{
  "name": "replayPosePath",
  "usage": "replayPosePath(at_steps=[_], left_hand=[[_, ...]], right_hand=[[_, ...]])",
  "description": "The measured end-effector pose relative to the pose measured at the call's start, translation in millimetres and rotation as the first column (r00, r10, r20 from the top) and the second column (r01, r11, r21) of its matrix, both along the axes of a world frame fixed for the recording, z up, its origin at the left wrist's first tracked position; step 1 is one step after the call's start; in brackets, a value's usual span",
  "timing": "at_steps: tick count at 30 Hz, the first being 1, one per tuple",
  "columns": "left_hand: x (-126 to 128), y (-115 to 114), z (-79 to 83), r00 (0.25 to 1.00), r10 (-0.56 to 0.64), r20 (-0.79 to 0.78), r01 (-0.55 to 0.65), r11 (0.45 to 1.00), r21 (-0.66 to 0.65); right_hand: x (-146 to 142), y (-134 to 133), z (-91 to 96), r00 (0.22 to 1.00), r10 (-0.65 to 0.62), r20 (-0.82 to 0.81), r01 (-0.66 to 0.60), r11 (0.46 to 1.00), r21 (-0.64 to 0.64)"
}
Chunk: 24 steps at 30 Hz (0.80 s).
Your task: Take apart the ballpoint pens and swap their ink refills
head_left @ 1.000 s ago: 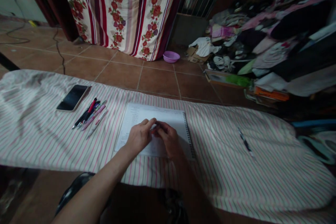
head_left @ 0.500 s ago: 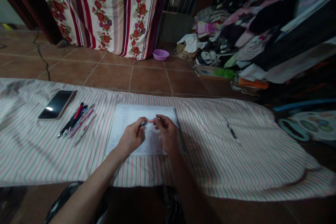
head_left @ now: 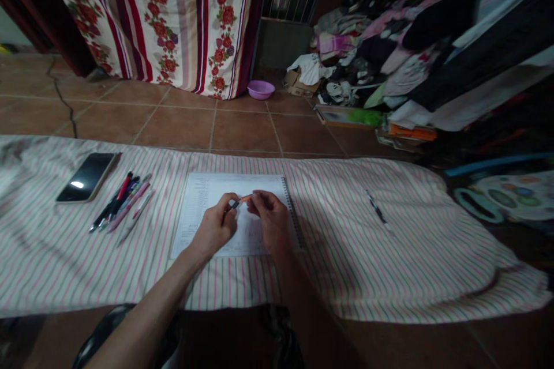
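Observation:
Above a spiral notebook with writing on its open page, my two hands meet fingertip to fingertip. My left hand is closed on a slim dark pen part. Between the thumb and fingers of my right hand is a thin orange pen part, its end at the tip of the dark one. Whether the two parts are joined I cannot tell. To the left lie several pens in a bunch. A black-and-white pen rests alone on the right.
A phone lies at the left on the striped cloth. Beyond is a tiled floor with a purple basin by a floral curtain. Clothes are heaped at the back right, and a colourful plastic seat stands at the right edge.
The orange part shows more plainly between my hands and sits closer to the dark part. Both hands keep their hold. The whole view has shifted slightly.

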State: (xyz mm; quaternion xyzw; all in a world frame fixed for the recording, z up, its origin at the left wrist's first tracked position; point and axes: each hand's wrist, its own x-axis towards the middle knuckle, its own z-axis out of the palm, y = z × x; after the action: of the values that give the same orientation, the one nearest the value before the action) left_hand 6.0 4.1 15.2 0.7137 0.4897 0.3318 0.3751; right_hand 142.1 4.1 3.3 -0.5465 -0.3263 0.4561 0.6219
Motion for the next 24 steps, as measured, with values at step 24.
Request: replayPosePath(at_steps=[24], left_hand=[[1.5, -0.4, -5.5, 0.983, 0.039, 0.178, -0.016, 0.991, -0.13]], right_hand=[[-1.6, -1.2, 4.1, 0.994, 0.029, -0.101, -0.031, 0.999, -0.016]])
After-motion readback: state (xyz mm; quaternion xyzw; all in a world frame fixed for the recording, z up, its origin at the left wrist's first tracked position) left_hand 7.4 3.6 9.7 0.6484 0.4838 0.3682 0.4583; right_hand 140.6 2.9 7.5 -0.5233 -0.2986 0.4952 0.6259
